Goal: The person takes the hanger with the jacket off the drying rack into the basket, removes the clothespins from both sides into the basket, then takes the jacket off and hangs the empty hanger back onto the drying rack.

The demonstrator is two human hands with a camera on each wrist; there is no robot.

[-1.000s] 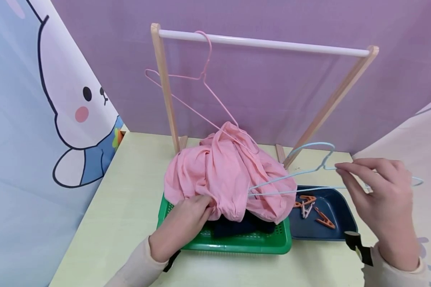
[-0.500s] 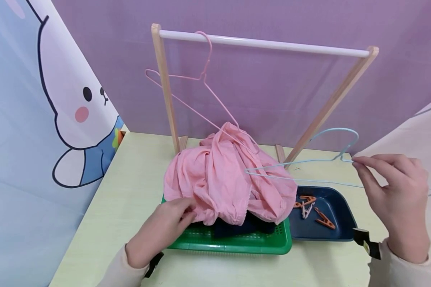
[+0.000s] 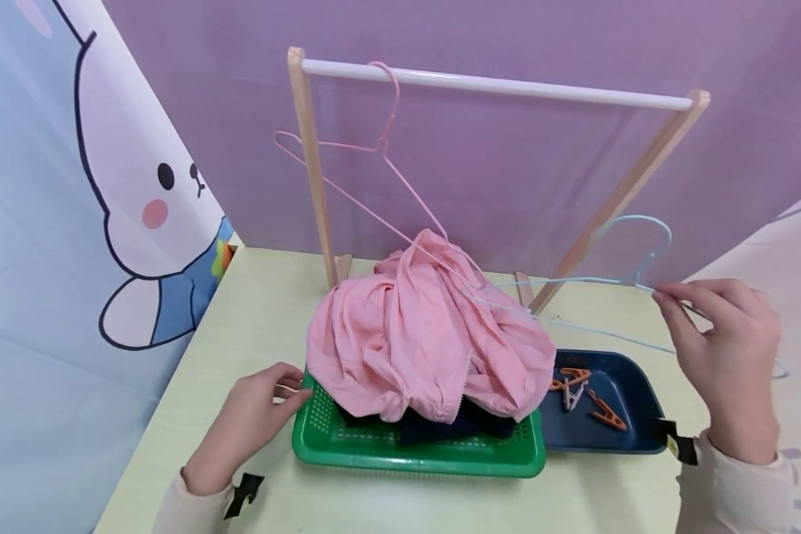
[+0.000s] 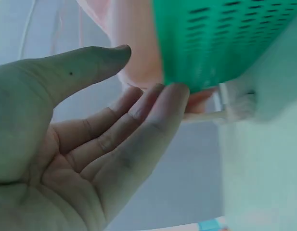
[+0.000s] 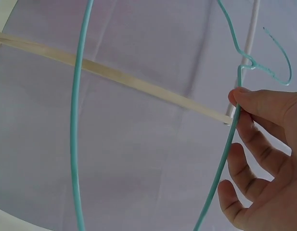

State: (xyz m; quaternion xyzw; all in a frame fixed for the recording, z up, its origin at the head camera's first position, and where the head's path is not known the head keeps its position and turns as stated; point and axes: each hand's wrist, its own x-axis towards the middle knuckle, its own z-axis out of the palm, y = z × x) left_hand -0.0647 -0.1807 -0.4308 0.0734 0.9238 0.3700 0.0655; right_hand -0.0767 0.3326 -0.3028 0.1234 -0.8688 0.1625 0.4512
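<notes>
My right hand pinches a light blue wire clothes hanger between thumb and forefinger, just beside its hook; the right wrist view shows the pinch on the hanger up close. A pink zip jacket lies bunched over a green basket, partly covering dark cloth inside. At the basket's left side my left hand has its fingers relaxed and holds nothing. In the left wrist view, its fingertips are right at the perforated basket wall, with a gap between thumb and fingers.
A wooden rack with a white rod stands behind the basket. From the rod hangs a pink wire hanger, its lower end overlapping the jacket. Right of the basket, a dark blue tray holds orange and pale clothespins.
My left hand has let go of the pink jacket and moved left to the basket's side. My right hand has shifted the blue hanger right and up, away from the jacket.
</notes>
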